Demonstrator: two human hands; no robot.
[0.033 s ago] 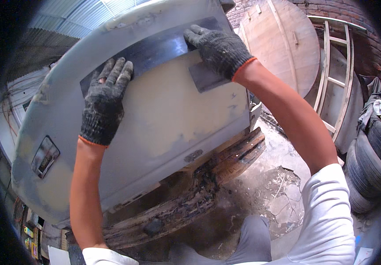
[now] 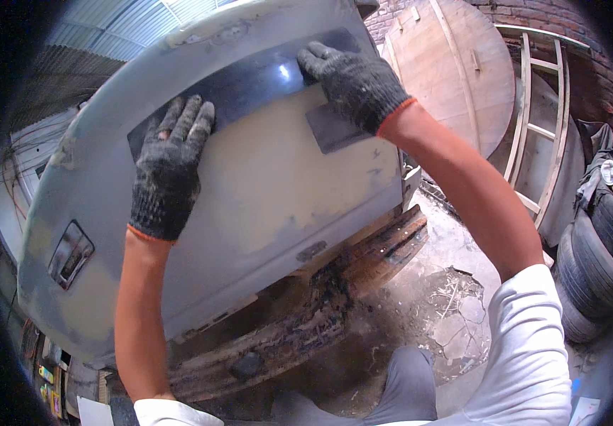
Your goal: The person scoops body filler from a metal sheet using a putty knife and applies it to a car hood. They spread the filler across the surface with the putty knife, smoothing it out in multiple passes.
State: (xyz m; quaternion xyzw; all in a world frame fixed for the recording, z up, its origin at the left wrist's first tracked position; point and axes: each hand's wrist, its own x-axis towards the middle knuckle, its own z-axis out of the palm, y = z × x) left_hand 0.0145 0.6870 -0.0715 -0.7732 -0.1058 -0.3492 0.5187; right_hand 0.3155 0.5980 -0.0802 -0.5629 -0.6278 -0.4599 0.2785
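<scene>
**Glare (image 2: 283, 72) on the glossy dark strip (image 2: 242, 85) shrunk to a small spot**

A grey-and-cream vehicle body panel (image 2: 271, 184) fills the view from the centre out to 9 and 11 o'clock, sitting almost as it did in the earlier frame. A worn timber beam (image 2: 292, 337) runs below it through 6 o'clock. A round wooden board (image 2: 448, 78) leans between 1 and 2, a ladder-like wooden frame (image 2: 558, 106) stands at 2, and stacked tyres (image 2: 597, 255) rise at 3.

The strip curves across the panel's upper part, from 10 to past 12 o'clock. Both hands lie over it, barely lower than before. The gloved left hand (image 2: 166, 174), between 9 and 10, covers part of the strip's left end — its fingers straight, with narrow gaps, tips toward 12 to 1. The gloved right hand (image 2: 359, 85), between 12 and 1, hides part of the right end; its fingers are extended and close together, pointing to about 11. I cannot tell how either thumb sits or how firmly the hands press.

Just below the right hand, a dark square patch (image 2: 331, 131) is partly covered by that glove. Smaller again is a framed recess (image 2: 71, 254) near 9 o'clock. The glare, formerly a longer smear, lies just left of the right fingertips.
</scene>
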